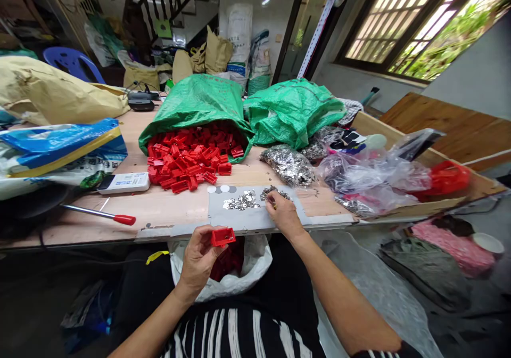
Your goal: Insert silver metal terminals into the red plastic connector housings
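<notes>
My left hand (199, 257) is closed on a small red plastic housing (222, 236), held with its open side up just in front of the table edge. My right hand (284, 214) reaches over a grey mat (217, 215), its fingers pinched at a darker pile of small metal pieces (275, 192). Whatever lies between those fingertips is too small to make out. Left of this hand lies a shinier pile of flat metal pieces (242, 201). Below my left hand, a white sack (255, 275) in my lap holds more red housings (228, 262).
A green sack (195, 99) spills red housings (179, 158) onto the table. Beside it lie another green sack (293, 107) and a clear bag of metal pieces (288, 166). Plastic bags (359, 171) fill the right side. A red-tipped lever (123, 219) juts out at left.
</notes>
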### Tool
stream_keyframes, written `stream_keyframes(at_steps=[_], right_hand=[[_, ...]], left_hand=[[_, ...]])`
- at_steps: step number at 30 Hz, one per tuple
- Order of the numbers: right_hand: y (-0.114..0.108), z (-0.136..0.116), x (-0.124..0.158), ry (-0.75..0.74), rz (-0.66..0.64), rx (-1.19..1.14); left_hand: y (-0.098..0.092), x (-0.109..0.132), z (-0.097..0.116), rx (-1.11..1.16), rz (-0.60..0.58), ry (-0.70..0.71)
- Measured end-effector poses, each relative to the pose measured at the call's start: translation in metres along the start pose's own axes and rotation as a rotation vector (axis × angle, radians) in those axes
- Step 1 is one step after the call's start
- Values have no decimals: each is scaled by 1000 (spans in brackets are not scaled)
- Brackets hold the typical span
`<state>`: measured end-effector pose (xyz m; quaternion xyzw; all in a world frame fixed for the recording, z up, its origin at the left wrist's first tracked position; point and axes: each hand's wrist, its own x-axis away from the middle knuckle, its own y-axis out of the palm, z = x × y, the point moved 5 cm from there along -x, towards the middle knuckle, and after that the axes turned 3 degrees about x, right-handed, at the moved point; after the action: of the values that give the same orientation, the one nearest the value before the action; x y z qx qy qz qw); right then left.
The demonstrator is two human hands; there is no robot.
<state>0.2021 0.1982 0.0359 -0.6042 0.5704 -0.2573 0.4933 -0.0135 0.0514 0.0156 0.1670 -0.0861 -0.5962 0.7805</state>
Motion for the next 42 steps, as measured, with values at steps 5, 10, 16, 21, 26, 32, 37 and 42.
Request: stream_keyframes(at_steps=[5, 10, 16, 21, 26, 32, 37, 42], right_hand=[[-12, -25, 15, -71, -31, -465], [-22, -75, 43, -195, -178, -625], [-24, -101, 52, -399, -171, -590], [-21, -103, 55, -577, -193, -514], [-19, -100, 59, -590, -269, -412], [-16, -99, 64, -563, -259, -422], [-20, -98, 62, -481, -365, -548], [-18, -82, 55, -241, -421, -716]], left_hand=[[7, -2, -6, 329, -45, -339], [10, 4, -11, 612, -83, -619], [17, 7, -11, 691, -136, -689], [23, 11, -11, 660, -163, -737], [25, 14, -13, 659, -158, -730], [25, 16, -20, 654, -155, -737], [25, 16, -19, 664, -151, -734], [26, 15, -13, 640, -176, -714]])
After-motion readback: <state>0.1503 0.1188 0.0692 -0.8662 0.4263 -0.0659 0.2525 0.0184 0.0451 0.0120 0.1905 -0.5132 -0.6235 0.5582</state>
